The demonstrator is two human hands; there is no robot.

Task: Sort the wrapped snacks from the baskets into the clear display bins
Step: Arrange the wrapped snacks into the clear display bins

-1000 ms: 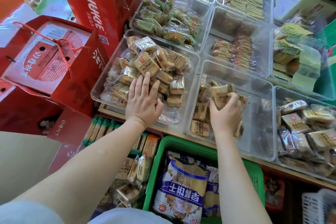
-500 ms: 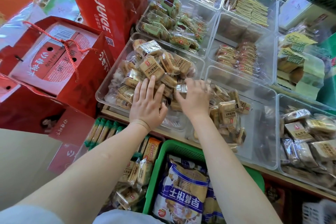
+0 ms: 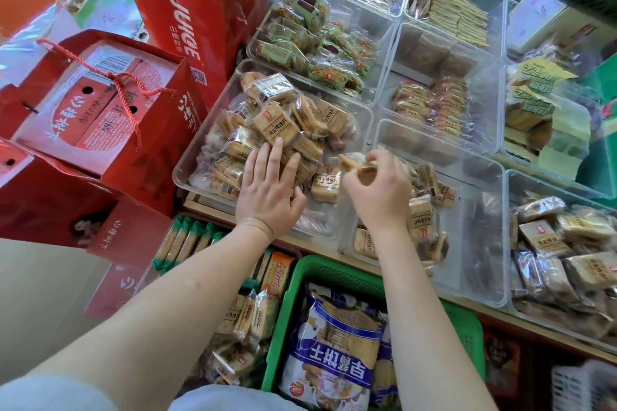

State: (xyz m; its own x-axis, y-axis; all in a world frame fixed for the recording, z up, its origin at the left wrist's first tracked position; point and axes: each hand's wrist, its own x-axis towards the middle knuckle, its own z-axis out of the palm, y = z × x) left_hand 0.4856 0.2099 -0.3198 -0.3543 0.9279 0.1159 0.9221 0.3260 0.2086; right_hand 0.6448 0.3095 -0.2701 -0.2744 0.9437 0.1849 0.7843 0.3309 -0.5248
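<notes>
Clear display bins fill the shelf. The near left bin [image 3: 187,162] is heaped with tan wrapped biscuit packs [image 3: 275,122]. My left hand [image 3: 268,192] lies flat on that heap, fingers straight. My right hand [image 3: 375,192] pinches one wrapped snack [image 3: 354,162] in its fingertips above the wall between the left bin and the near middle bin [image 3: 477,210], which holds several tan packs [image 3: 421,213] on its left side. Below the shelf a green basket [image 3: 329,275] holds a blue and white biscuit bag [image 3: 335,357].
Red gift boxes [image 3: 96,110] and a tall red juice carton [image 3: 190,10] stand at the left. More clear bins [image 3: 394,40] with green, orange and yellow snacks sit behind. Another bin of silver-wrapped packs [image 3: 564,260] is at the right. Loose cracker packs [image 3: 253,310] lie left of the basket.
My right hand went from the middle bin to the left bin's edge and lifted one wrapped snack there. My left hand stayed flat on the heap.
</notes>
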